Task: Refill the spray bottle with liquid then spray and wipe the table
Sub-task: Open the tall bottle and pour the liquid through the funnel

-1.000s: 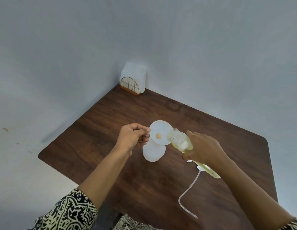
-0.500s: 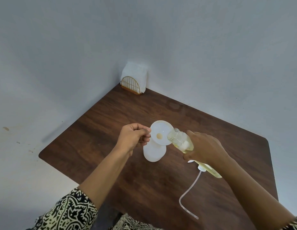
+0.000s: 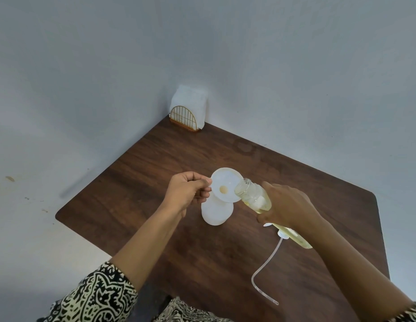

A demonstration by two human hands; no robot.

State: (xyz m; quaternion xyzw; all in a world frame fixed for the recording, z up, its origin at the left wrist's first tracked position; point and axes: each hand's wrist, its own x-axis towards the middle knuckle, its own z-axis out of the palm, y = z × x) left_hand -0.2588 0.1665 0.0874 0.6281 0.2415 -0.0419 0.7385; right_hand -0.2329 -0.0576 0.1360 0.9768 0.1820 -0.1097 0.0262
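Item 1, left hand (image 3: 188,194): I logged the thumb and curled fingers pinched together on the left rim of the funnel (image 3: 222,182).
Item 2, funnel: white and wide, seated in the neck of the spray bottle (image 3: 216,212), with a small yellowish pool at its throat.
Item 3, spray bottle: white, translucent, upright near mid-table between the two hands, its top off.
Item 4, right hand (image 3: 288,205): fingers wrapped round the refill bottle (image 3: 253,197), clamped on its body.
Item 5, refill bottle: clear, holding pale yellow liquid, tipped with its open mouth over the funnel's right rim; I could not tell whether glass and rim touched.
Item 6, dip tube (image 3: 265,270): clear, curved, lying on the table (image 3: 137,182) below the right hand, its white collar just beside the refill bottle's base.
Item 7, table: dark wood, set into a wall corner.
Item 8, napkin holder (image 3: 186,119): gold wire, filled with white napkins, at the far corner against the wall
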